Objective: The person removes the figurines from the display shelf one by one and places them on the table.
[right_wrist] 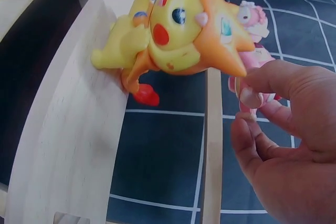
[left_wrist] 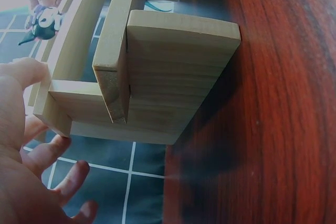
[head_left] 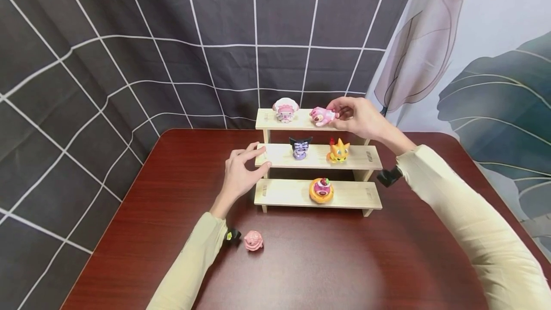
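Observation:
My right hand (head_left: 360,117) pinches a pink toy figure (head_left: 323,116) by one end, over the right part of the top tier. The figure lies tilted sideways, its head toward the left. With thumb and forefinger, my left hand (head_left: 242,169) holds the left end of the middle tier of a wooden three-tier display stand (head_left: 280,199); the other fingers spread loosely in the left wrist view. A white-and-pink figure (head_left: 285,110) stands on the top tier. On the middle tier are a black-and-purple figure (head_left: 300,148) and a yellow-orange figure (head_left: 338,151).
The bottom tier carries a pink figure in an orange ring (head_left: 321,190). A small pink figure (head_left: 253,241) sits on the dark red table (head_left: 314,262), beside the left wrist. Behind the stand hangs a dark grid-patterned curtain (head_left: 224,13); a pale leaf-patterned one (head_left: 486,27) hangs at right.

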`<state>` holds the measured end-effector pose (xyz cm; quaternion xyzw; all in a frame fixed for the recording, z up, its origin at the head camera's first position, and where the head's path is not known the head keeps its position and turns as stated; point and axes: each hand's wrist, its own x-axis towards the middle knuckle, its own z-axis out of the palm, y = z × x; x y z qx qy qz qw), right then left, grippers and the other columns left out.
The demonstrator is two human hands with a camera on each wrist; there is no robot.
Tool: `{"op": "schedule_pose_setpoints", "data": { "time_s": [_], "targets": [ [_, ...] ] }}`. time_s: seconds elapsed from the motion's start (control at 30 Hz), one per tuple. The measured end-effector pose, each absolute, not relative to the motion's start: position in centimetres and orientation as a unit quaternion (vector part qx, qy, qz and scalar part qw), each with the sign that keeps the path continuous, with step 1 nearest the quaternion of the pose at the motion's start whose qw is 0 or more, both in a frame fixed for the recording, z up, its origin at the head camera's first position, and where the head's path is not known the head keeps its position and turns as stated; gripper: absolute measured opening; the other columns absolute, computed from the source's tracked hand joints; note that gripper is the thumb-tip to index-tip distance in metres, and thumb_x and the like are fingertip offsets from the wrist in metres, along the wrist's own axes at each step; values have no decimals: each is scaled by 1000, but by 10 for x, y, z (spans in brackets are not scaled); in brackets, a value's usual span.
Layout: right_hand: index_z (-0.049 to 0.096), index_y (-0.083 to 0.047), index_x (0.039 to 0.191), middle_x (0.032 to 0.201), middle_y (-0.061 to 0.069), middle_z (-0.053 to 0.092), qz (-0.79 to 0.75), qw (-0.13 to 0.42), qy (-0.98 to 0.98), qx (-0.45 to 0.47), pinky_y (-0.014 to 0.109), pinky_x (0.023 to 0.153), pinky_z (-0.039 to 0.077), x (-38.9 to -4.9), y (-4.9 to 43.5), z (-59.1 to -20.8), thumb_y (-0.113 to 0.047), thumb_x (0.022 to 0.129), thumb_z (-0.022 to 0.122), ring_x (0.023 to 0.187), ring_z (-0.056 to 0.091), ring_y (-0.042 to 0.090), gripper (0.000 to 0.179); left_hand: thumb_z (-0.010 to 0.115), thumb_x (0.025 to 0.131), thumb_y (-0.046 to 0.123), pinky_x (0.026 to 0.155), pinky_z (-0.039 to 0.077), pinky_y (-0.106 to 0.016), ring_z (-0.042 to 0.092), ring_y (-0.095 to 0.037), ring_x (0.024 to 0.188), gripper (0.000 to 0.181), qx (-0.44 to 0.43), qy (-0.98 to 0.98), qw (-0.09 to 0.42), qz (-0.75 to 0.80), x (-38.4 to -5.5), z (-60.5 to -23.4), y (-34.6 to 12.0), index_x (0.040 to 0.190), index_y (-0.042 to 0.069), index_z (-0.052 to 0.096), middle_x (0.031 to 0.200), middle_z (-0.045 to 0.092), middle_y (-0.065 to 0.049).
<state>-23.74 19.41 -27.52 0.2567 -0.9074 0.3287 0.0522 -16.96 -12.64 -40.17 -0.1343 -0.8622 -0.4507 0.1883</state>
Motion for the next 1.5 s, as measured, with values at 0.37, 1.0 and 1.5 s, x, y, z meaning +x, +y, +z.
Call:
{"op": "schedule_pose_setpoints", "data": {
  "time_s": [0.37,1.0,1.5],
  "targets": [
    [67,3,112,95,14,66,345,57,-901,256,17,74,46,-227,193,-271,3,83,72,85,62,27,30,81,82,29,92,34,-52,53,-27,106,41,-136,-861,190,-451,-169,-401,-127,120,17,76,134,63,-4],
    [67,2,111,91,13,68,354,66,-890,279,15,71,46,-207,195,-266,-1,83,76,80,63,24,29,80,82,31,93,33,-53,52,-27,107,41,-136,-863,188,-448,-170,-401,-127,121,17,75,134,63,-3],
    [68,2,111,96,11,69,369,84,-878,294,16,77,48,-189,193,-262,2,82,77,83,64,23,31,81,81,29,91,35,-52,53,-28,105,41,-136,-862,191,-449,-170,-402,-127,120,17,76,133,64,-4]
  ]
}}
